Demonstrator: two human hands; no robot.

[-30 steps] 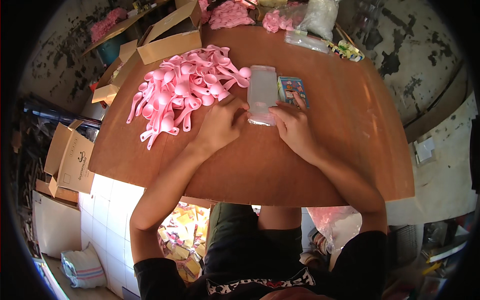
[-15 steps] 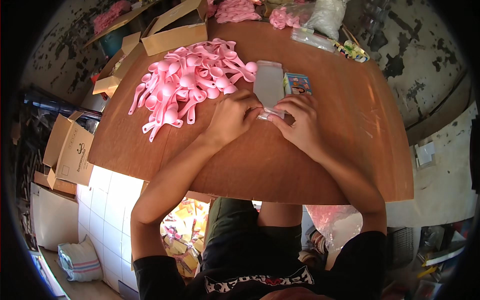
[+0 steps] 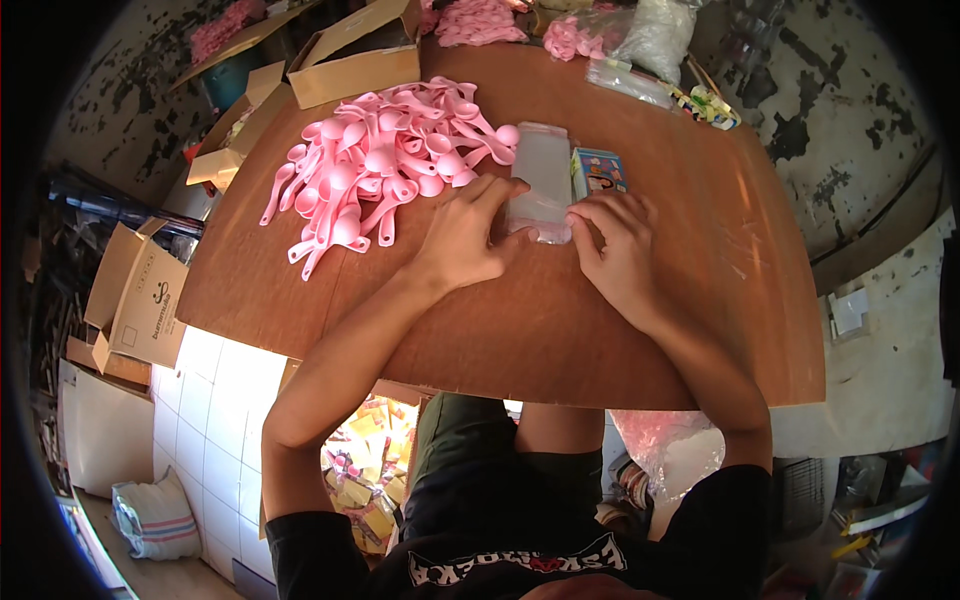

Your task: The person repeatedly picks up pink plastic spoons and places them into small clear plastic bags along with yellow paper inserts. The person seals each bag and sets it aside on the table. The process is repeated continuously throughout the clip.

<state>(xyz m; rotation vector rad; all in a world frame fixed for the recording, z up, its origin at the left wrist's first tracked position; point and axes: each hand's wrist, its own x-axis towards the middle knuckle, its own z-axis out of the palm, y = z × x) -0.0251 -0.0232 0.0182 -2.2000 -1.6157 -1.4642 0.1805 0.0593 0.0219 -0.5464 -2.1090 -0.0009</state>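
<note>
A clear plastic bag lies flat on the brown table, near its middle. My left hand rests on the table with its fingertips pressing the bag's near left corner. My right hand pinches the bag's near right edge with thumb and fingers. A heap of several pink plastic spoons lies just left of the bag, close to my left hand. A small colourful printed card sits beside the bag's right edge, just beyond my right fingers.
Open cardboard boxes stand at the table's far left. More pink items and clear bags lie along the far edge. A cardboard box and a striped sack sit on the floor at left.
The view has shifted, so the table sits lower in the picture. Both hands stay at the bag's near end, their fingers working its edge; the bag has barely moved.
</note>
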